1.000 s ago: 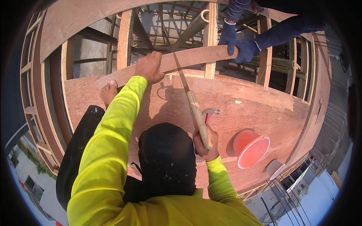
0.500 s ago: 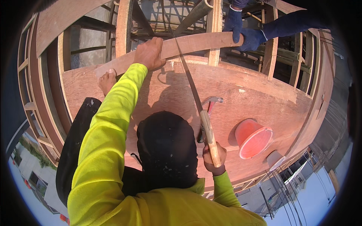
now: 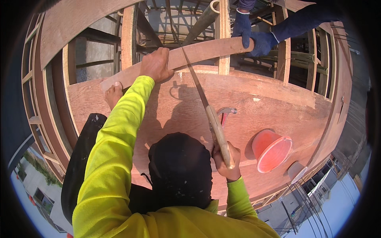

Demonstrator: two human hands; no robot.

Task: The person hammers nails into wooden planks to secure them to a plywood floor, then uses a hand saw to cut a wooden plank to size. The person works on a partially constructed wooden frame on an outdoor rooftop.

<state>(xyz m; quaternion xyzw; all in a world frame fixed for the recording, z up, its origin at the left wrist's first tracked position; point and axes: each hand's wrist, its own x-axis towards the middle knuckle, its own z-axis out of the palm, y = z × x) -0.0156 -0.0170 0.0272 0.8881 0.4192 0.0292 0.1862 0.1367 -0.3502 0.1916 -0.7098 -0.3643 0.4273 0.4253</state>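
My left hand (image 3: 155, 64) is wrapped over a narrow plywood strip (image 3: 210, 48), pressing it near the far edge of a broad plywood sheet (image 3: 254, 113). In my right hand (image 3: 228, 160) is the wooden handle of a handsaw (image 3: 216, 133). The saw's long thin blade slants away and crosses the strip just right of my left hand. A bare foot (image 3: 114, 95) rests at the strip's left end. Blue-gloved hands of a co-worker (image 3: 256, 41) hold the right end. Behind the saw handle lies a claw hammer (image 3: 226, 112), partly hidden.
A red bucket (image 3: 274, 150) lies tipped on the sheet at right, with a pale container (image 3: 297, 172) beyond it. Timber framing (image 3: 283, 51) with open gaps stands past the far edge. A black head covering (image 3: 180, 168) blocks part of the sheet.
My right hand has pushed the saw forward, away from my body, along its slanting line. The left hand, strip and gloved hands keep their places; the whole view has shifted slightly.
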